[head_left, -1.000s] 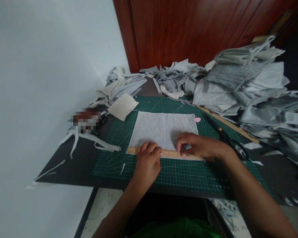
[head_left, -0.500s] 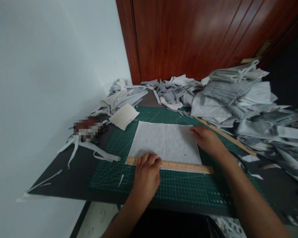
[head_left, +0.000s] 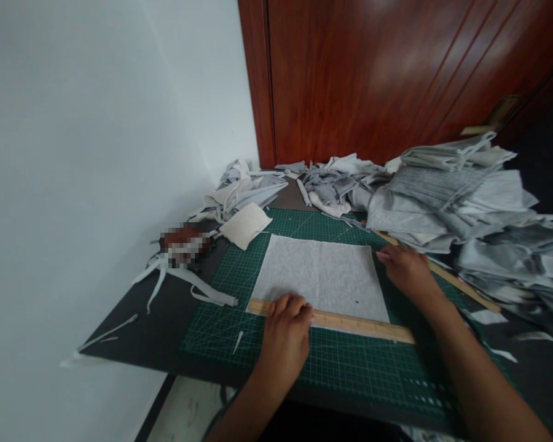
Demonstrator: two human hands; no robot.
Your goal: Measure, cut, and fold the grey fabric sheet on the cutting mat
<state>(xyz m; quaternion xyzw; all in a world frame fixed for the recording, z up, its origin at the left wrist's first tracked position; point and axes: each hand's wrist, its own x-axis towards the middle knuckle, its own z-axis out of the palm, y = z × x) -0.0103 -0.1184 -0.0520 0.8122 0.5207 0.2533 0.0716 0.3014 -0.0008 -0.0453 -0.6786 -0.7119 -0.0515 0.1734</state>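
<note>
A pale grey rectangle of fabric (head_left: 322,273) lies flat on a green cutting mat (head_left: 350,368). Along its near edge runs a wooden ruler (head_left: 354,323), whose right end reaches past the fabric. My left hand (head_left: 288,325) is closed over the ruler near its left end, fingers bent on top of it. Just beyond the fabric's far right corner is my right hand (head_left: 408,273), its fingers pinched together. A small pinkish tip shows at those fingers; what it belongs to I cannot make out.
A tall stack of grey fabric (head_left: 451,202) stands at the right. More scraps (head_left: 336,184) lie at the back before the wooden door (head_left: 373,80). A second wooden strip (head_left: 465,288) lies right of the mat. A cream fabric piece (head_left: 246,225) and pale strips (head_left: 207,291) are at left.
My right hand has moved off the fabric's far right corner, a little to the right. My left hand stays on the ruler. The whole view has shifted slightly.
</note>
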